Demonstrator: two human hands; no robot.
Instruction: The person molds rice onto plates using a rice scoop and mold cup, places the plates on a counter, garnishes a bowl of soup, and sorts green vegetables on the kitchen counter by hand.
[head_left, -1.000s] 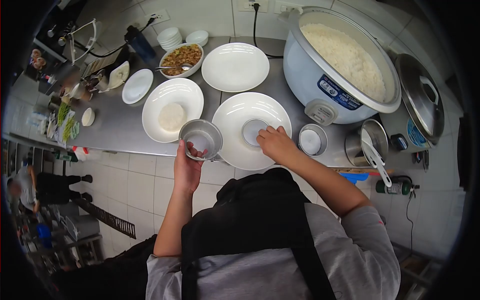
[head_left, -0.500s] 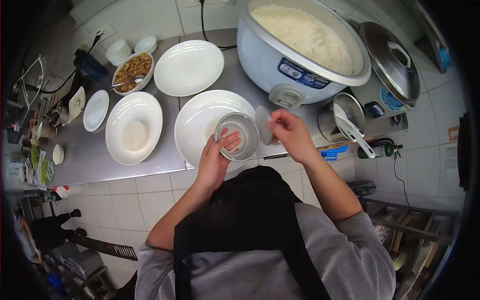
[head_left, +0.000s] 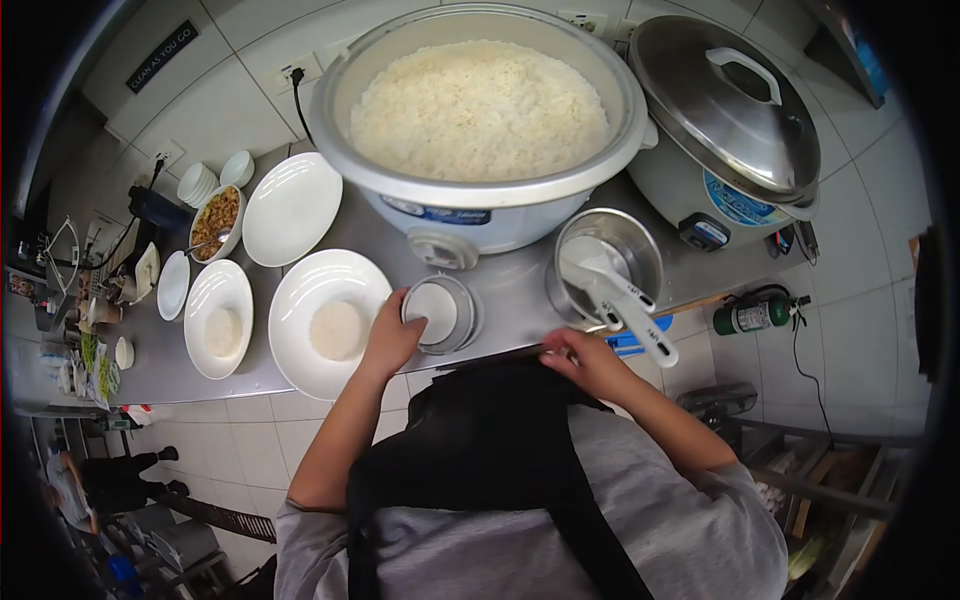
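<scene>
My left hand (head_left: 392,338) grips a round metal cup (head_left: 468,316) by its left side, thumb over the rim and fingers outside. A pale round disc (head_left: 433,310) shows inside the cup, which stands on the steel counter. My right hand (head_left: 585,362) is at the counter's front edge, its fingers loosely bent and apart, with nothing visible in them. Left of the cup, a white plate (head_left: 290,345) bears a round mound of rice (head_left: 338,330). Further left, another white plate (head_left: 205,357) holds a similar rice mound (head_left: 223,331).
A large rice cooker (head_left: 480,215) full of rice stands behind the cup. A metal pot (head_left: 650,240) with white-handled paddles (head_left: 640,325) stands to the right, before a lidded cooker (head_left: 690,210). An oval plate (head_left: 292,210) and a bowl of chopped food (head_left: 217,217) stand back left.
My left hand has moved the cup off the plate onto the counter, exposing the rice mound. My right hand has let go of the translucent disc and lowered to the counter edge. The view shifted right.
</scene>
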